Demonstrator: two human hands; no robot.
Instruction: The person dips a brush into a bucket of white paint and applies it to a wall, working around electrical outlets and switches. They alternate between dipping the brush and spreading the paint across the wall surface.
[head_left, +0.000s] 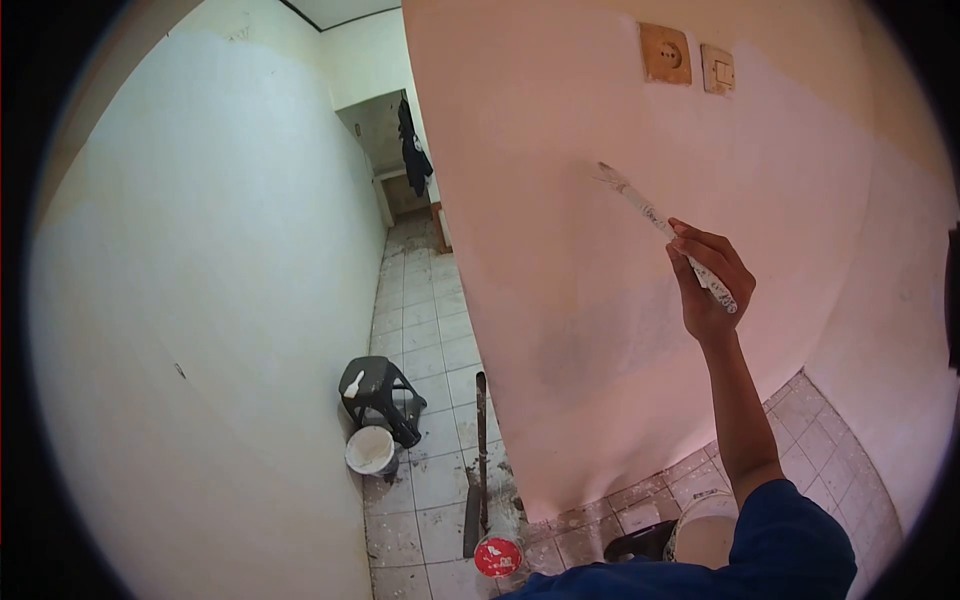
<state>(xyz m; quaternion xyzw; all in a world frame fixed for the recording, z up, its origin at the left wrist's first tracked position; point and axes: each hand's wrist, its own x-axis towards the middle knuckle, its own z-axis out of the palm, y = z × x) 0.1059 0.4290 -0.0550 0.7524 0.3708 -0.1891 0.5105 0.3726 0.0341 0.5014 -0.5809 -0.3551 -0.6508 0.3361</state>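
Paintbrush (641, 208) slants up-left from the right hand (708, 288), whose grip pinches its handle.

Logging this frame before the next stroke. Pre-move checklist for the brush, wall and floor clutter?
1. Grip: right hand shut around the brush handle: ok.
2. Bristle contact with the wall: cannot tell.
3. Paint load on the bristles: cannot tell.
4. Socket and switch lie above the brush tip, apart from it: ok.
5. White bucket stands upright on the floor beside the black stool: ok.
6. Left hand: out of view, cannot tell.
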